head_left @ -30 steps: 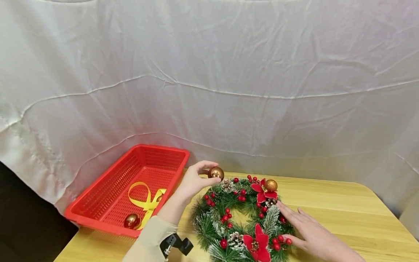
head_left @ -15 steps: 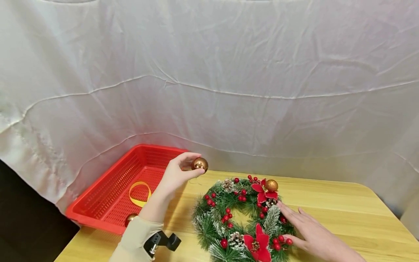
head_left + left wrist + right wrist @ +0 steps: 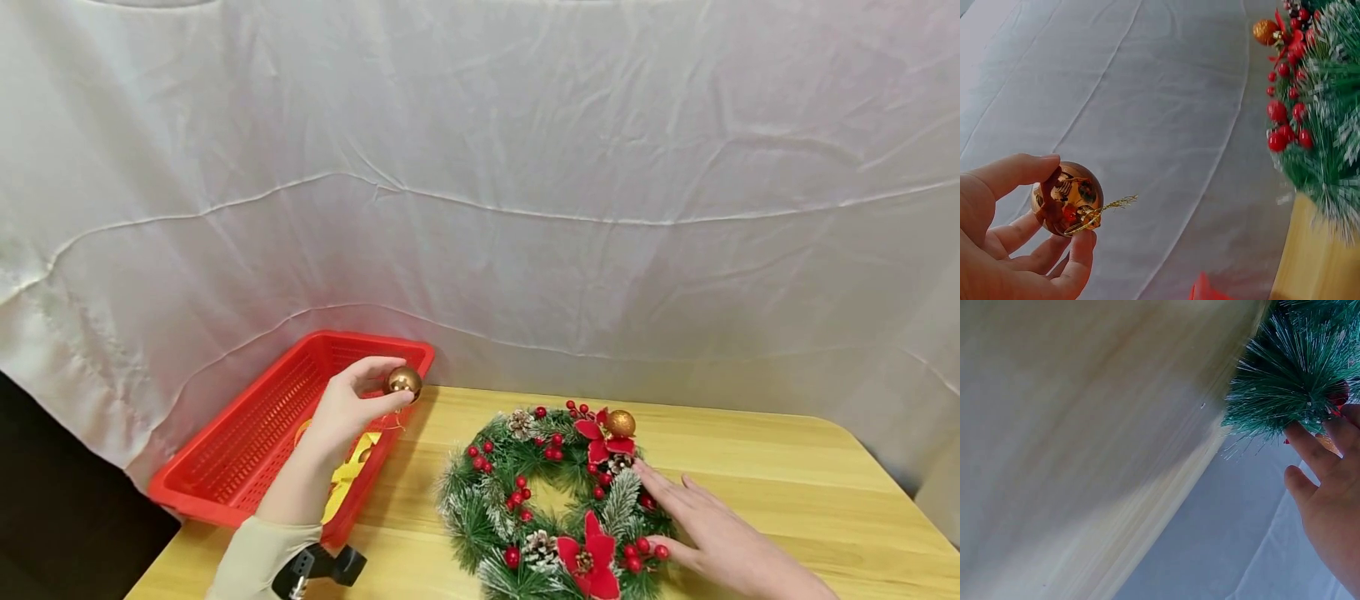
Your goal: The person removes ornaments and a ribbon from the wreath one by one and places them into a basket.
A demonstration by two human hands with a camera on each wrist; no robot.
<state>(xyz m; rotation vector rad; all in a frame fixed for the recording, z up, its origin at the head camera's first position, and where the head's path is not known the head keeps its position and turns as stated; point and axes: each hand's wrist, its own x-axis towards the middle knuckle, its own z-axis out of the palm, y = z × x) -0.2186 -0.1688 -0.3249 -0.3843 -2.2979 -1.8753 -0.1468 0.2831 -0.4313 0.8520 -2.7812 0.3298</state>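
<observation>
My left hand [image 3: 347, 408] pinches a shiny bronze Christmas ball [image 3: 403, 382] between thumb and fingers, above the right side of the red basket [image 3: 247, 408]. In the left wrist view a gold string loop [image 3: 1119, 203] sticks out from the ball's cap. A green wreath [image 3: 480, 508] with red berries, pinecones and red flowers lies on the table. A glittery gold ball [image 3: 620, 423] sits by the wreath's upper red flower [image 3: 597, 439]. My right hand [image 3: 705, 525] rests against the wreath's right side, its fingers mostly straight; the right wrist view shows fingertips touching the green needles [image 3: 1291, 387].
Inside the basket lies yellow ribbon [image 3: 347, 475], partly hidden behind my left forearm. The wooden table [image 3: 810, 483] reaches to a grey cloth [image 3: 525, 167] hanging at the back. A dark area [image 3: 60, 500] lies to the left of the table.
My left hand has carried the bronze ball leftward, from beside the wreath to above the basket's right side. The right hand and the wreath have stayed in place.
</observation>
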